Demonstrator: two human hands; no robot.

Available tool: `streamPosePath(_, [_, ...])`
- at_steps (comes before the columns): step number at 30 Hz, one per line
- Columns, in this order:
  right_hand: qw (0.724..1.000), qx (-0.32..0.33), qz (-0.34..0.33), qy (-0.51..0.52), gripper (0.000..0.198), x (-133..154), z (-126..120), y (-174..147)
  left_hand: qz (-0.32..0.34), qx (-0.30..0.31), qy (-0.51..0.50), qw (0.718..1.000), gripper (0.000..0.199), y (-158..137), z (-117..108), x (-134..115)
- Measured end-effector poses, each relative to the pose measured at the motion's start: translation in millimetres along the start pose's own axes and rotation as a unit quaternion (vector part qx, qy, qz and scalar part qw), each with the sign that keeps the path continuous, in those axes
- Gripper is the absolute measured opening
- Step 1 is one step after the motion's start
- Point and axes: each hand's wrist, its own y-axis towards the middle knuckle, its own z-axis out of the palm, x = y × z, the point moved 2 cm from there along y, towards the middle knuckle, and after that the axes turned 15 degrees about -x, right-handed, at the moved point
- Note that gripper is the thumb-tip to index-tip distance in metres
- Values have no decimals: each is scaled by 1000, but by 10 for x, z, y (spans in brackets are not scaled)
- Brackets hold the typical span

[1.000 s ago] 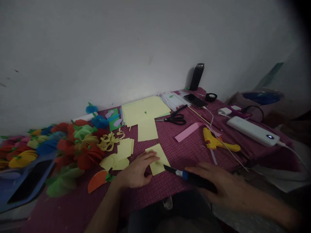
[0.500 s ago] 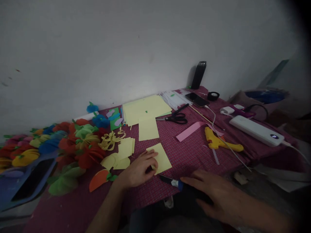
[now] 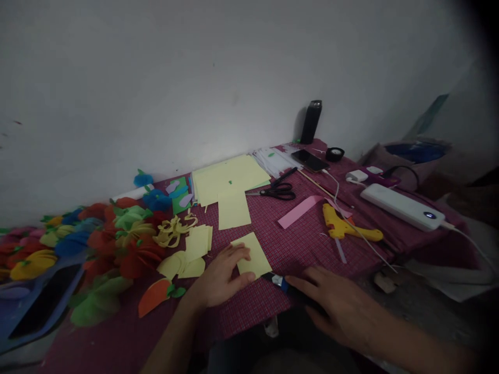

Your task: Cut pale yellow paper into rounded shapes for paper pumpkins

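Observation:
My left hand (image 3: 222, 275) rests on a pale yellow paper square (image 3: 257, 254), thumb and fingers apart, pressing it to the checked cloth. In my right hand (image 3: 339, 301) is a utility knife (image 3: 290, 288) with a dark and blue handle. Its blade lies at the square's near right corner; whether it touches the paper I cannot tell. Left of my left hand are cut yellow pieces (image 3: 197, 244), curled yellow paper strips (image 3: 171, 231) and an orange folded paper shape (image 3: 154, 297) with green leaves.
Colourful paper fruits (image 3: 136, 228) crowd the left side. Larger yellow sheets (image 3: 230, 176) lie at the back beside black scissors (image 3: 278, 192). To the right are a pink strip (image 3: 300, 210), a yellow glue gun (image 3: 346, 226), a white power bank (image 3: 401, 205) with cables and a black bottle (image 3: 312, 122).
My left thumb has come down onto the paper and the fingers have spread flatter. The knife blade has moved to the square's near right corner. The whole view has shifted slightly.

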Motion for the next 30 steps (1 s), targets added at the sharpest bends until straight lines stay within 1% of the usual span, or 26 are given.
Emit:
streamPosePath(2, [1000,-5,2,-6,59,-29,0,-21,-2,-27,33,999,27,42,49,-17])
streamPosePath(4, [1000,-12,-1,-9,59,-48,13,-36,17,-40,72,997,30,77,123,-40])
streamPosePath(7, [1000,-19,-9,-10,58,-66,39,-45,54,-9,100,993,38,88,247,-72])
streamPosePath(10, [999,-27,-18,-5,58,-77,49,-50,62,21,117,991,45,62,322,-83])
streamPosePath(23, [1000,-5,2,-5,58,-88,20,-93,71,41,160,984,48,53,346,-111])
streamPosePath(30, [1000,-8,2,-21,57,-154,12,-131,75,31,176,981,54,42,367,-96])
